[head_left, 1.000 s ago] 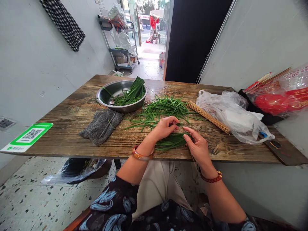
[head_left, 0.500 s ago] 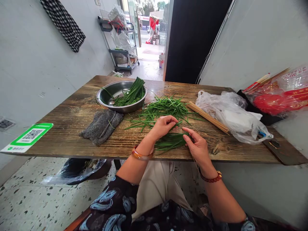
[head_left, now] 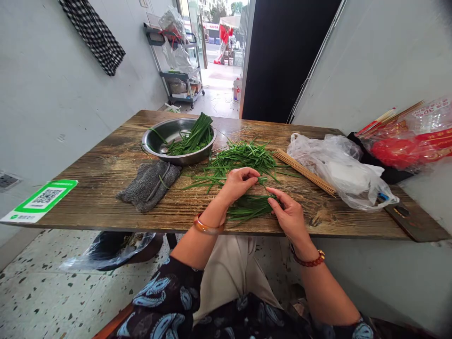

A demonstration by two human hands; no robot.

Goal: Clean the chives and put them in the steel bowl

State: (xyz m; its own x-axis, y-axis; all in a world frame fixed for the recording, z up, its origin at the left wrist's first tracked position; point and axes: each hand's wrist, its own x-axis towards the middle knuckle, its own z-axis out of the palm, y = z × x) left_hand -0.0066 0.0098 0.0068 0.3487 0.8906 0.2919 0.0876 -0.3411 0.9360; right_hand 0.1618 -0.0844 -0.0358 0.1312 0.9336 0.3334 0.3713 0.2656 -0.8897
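My left hand (head_left: 242, 183) is closed in a pinch on a folded green chive (head_left: 262, 180) above the table. To its right, my right hand (head_left: 288, 209) has thumb and fingers drawn together round what looks like a thin skewer, mostly hidden by the fingers. Below and between both hands lies a bunch of long chives (head_left: 249, 208), its right end reaching the right fingers. Just beyond the hands, a loose heap of chives (head_left: 243, 157) spreads over the wooden table (head_left: 201, 207).
A steel basin (head_left: 192, 159) with more chives stands at the back left, a grey cloth (head_left: 150, 186) in front of it. Right of the heap lie a bundle of wooden skewers (head_left: 305, 173) and a white plastic bag (head_left: 339, 169). A lined bin (head_left: 123, 249) sits under the table.
My left hand has shifted slightly up and left, and the chive in its fingertips now shows folded. The right hand has barely moved.
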